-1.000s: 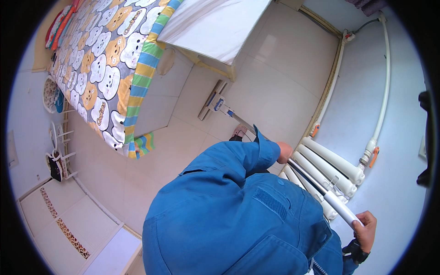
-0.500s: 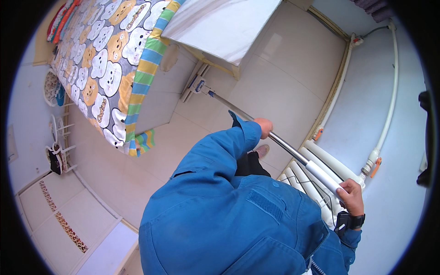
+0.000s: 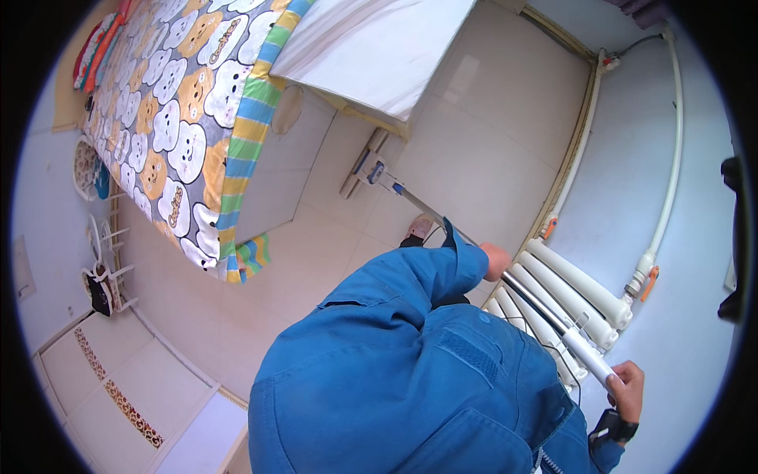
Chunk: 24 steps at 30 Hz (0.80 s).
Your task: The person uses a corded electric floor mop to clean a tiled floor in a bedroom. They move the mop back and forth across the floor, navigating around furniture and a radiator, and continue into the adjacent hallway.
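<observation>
A mop with a long silver pole [image 3: 537, 294] runs diagonally across the view. Its wide head [image 3: 367, 167], white and blue in the middle, lies on the floor near the corner of the marble-patterned cabinet. My left hand [image 3: 496, 261] is closed round the pole about midway along, with its fingers partly hidden. My right hand [image 3: 626, 389], a black watch at its wrist, grips the end of the white handle [image 3: 588, 353]. Blue jacket sleeves cover both my arms. A pinkish shoe [image 3: 420, 227] shows beside the pole.
White radiator pipes [image 3: 580, 288] stand beneath the handle, against the wall on the right. A bed with a bear-patterned cover [image 3: 185, 103] fills the upper left. The marble-patterned cabinet [image 3: 371, 47] stands beside it. White racks [image 3: 106, 253] line the left wall.
The mop head has slid right and nearer, away from the bed side. Both my hands have shifted right and nearer with the pole. The shoe shows more fully, farther left.
</observation>
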Available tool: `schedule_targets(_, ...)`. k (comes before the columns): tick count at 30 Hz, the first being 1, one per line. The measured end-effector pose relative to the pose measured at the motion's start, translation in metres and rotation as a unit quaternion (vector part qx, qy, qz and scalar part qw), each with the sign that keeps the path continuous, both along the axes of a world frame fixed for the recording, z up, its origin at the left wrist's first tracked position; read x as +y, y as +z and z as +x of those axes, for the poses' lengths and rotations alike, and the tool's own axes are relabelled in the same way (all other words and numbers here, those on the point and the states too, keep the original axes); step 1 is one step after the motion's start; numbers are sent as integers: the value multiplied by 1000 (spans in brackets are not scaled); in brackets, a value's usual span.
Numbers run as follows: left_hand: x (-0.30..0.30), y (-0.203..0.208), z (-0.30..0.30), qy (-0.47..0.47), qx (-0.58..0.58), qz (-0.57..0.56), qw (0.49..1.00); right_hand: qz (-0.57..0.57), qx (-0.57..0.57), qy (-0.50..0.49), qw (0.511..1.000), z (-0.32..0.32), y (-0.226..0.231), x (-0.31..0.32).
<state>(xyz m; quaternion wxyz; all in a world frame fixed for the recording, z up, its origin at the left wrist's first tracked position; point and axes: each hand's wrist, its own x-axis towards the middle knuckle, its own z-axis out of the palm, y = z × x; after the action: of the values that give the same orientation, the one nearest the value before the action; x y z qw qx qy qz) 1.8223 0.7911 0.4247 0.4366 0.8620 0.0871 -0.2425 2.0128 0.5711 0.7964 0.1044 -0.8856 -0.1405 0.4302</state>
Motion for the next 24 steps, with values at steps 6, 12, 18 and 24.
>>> schedule_targets(6, 55, -24, -36, 120, -16, 62, 991, 44, 48, 55, 996, 1, -45, 62)
schedule_targets(12, 85, -28, -82, 193, 20, 81, 978, 66, 95, 100, 988, -21, -62, 113)
schedule_targets(18, 63, -27, -110, 233, 27, 79, 969, 69, 62, 163, 982, -35, -65, 113)
schedule_targets(24, 36, -26, -99, 177, 44, 74, 980, 118, -23, 193, 974, -37, -63, 71)
